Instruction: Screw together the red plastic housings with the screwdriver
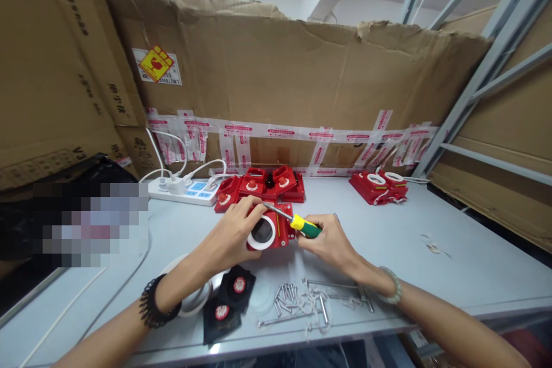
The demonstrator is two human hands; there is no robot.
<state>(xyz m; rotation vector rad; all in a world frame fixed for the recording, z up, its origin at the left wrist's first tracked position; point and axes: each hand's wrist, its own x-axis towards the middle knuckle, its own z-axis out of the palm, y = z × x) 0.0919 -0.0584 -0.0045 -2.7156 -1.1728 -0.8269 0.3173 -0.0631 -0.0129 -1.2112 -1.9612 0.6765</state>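
Observation:
My left hand (239, 229) is wrapped round a red device housing (282, 231) with a white ring and dark round window on its face. A screwdriver (305, 226) with a green and yellow handle is gripped in my right hand (330, 241). Its metal shaft points left across the top of the housing, close to my left fingers; whether the tip touches anything I cannot tell. Several more red housings (252, 184) with small red knobs lie just behind. Nearer to me are loose screws (286, 297) and two black squares (239, 286) with red and white round labels.
A white power strip (183, 191) with plugged-in cables lies back left. Red units with white rings (377, 187) stand back right. Metal rods (323, 309) lie near the front edge. A cardboard wall (293, 75) closes off the back, and a metal rack (474, 63) rises on the right.

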